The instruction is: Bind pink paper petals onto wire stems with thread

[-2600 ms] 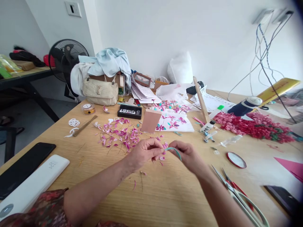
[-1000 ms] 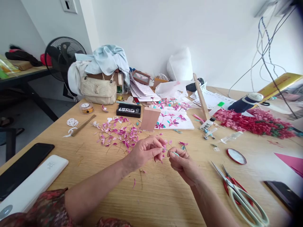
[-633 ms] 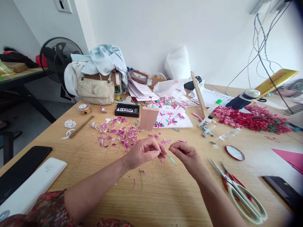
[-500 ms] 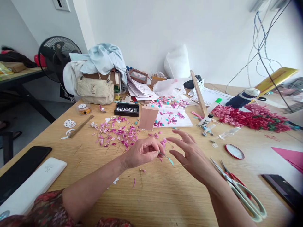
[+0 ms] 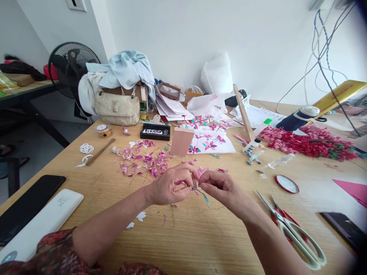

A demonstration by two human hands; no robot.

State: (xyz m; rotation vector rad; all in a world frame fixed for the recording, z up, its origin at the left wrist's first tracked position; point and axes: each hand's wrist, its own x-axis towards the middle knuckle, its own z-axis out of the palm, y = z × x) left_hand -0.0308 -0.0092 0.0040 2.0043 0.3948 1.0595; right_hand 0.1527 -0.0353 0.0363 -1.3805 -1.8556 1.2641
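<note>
My left hand (image 5: pixel 172 185) pinches a thin stem between thumb and forefinger, with a narrow teal leaf (image 5: pixel 206 200) hanging from it to the right. A bit of pink petal shows under the left fingers. My right hand (image 5: pixel 225 188) is closed in a pinch beside the left fingertips, just above the leaf; what it grips, if anything, is too small to make out. A fine dark strand trails below the right hand. Behind my hands lies a loose pile of pink petals (image 5: pixel 146 158) on wires. Finished-looking pink flowers (image 5: pixel 210 145) with teal leaves rest on a white sheet.
A wooden block (image 5: pixel 181 142) stands upright behind my hands. Scissors (image 5: pixel 296 233) lie at right, over red-handled pliers or cutters, near a round lid (image 5: pixel 287 184) and a phone (image 5: pixel 342 229). A white power bank (image 5: pixel 46 221) is at left. Red-pink flower bunches (image 5: pixel 309 143) lie far right.
My right hand has moved left to the left hand's fingertips, and its spread fingers have closed into a pinch. The view has shifted slightly.
</note>
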